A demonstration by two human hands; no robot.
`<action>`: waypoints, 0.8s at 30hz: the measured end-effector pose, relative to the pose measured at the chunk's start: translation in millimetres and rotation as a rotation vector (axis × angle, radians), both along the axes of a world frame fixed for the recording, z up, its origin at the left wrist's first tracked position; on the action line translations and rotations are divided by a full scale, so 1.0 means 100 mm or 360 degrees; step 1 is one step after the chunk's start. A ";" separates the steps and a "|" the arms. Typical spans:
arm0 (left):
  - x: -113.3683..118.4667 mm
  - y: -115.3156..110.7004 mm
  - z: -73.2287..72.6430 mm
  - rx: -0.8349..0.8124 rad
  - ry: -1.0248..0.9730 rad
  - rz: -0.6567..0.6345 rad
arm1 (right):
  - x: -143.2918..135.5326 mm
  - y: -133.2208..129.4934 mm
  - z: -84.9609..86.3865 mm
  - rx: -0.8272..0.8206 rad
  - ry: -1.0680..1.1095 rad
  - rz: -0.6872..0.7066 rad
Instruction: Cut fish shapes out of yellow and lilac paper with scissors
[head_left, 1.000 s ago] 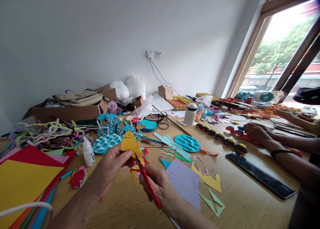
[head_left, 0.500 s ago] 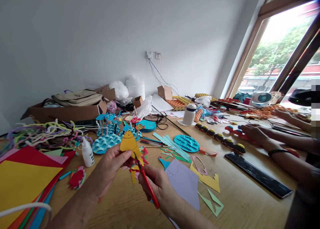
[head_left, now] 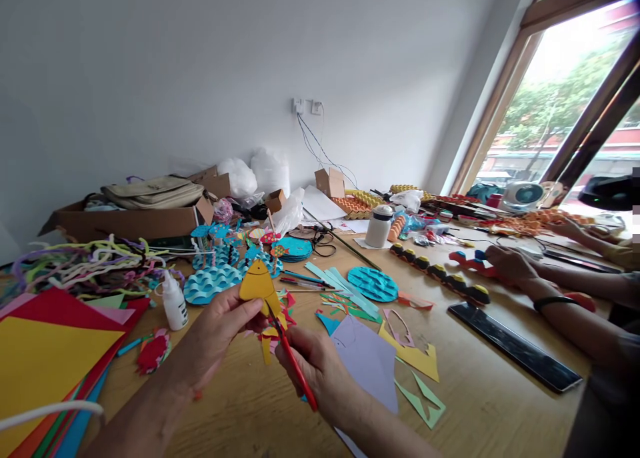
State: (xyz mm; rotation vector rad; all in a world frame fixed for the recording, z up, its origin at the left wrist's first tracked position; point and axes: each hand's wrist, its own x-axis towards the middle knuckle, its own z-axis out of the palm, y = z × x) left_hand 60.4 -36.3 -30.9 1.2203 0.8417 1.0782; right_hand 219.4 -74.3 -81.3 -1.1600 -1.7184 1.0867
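Pinched in my left hand (head_left: 227,325) is a yellow paper fish (head_left: 257,283) with a drawn eye and curved lines. My right hand (head_left: 315,361) is wrapped round a pair of red-handled scissors (head_left: 296,365). Their dark blades meet the lower right edge of the fish, and a yellow strip hangs below it. Under and beside my hands lie colourful paper scraps (head_left: 289,303) and a lilac paper sheet (head_left: 367,358) with a pencilled outline. A yellow offcut (head_left: 413,356) and a green offcut (head_left: 425,405) rest to the right.
Coloured sheets (head_left: 55,358) and a white glue bottle (head_left: 174,301) are on the left. Blue wavy discs (head_left: 213,283), pens (head_left: 307,281) and a white jar (head_left: 379,227) stand beyond. A black phone-like slab (head_left: 515,345) lies right, near another person's hands (head_left: 510,265).
My hands, the fish and the scissors keep nearly the same pose. The view has shifted very slightly. At the right, the other person's hand has moved a little along the red and blue piece.
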 end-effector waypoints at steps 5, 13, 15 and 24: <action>-0.01 -0.01 0.02 0.0032 0.0069 0.0043 | 0.00 0.00 -0.01 0.0008 0.0003 -0.0014; 0.01 -0.04 0.07 0.0051 0.0099 0.0094 | -0.01 -0.01 0.03 0.0004 0.0045 0.0006; 0.00 -0.03 0.05 0.0052 0.0097 0.0078 | -0.02 -0.02 0.06 0.0006 0.0045 0.0013; 0.00 0.00 0.03 0.0115 0.0172 0.0060 | -0.01 0.00 0.07 -0.0033 0.0080 0.0025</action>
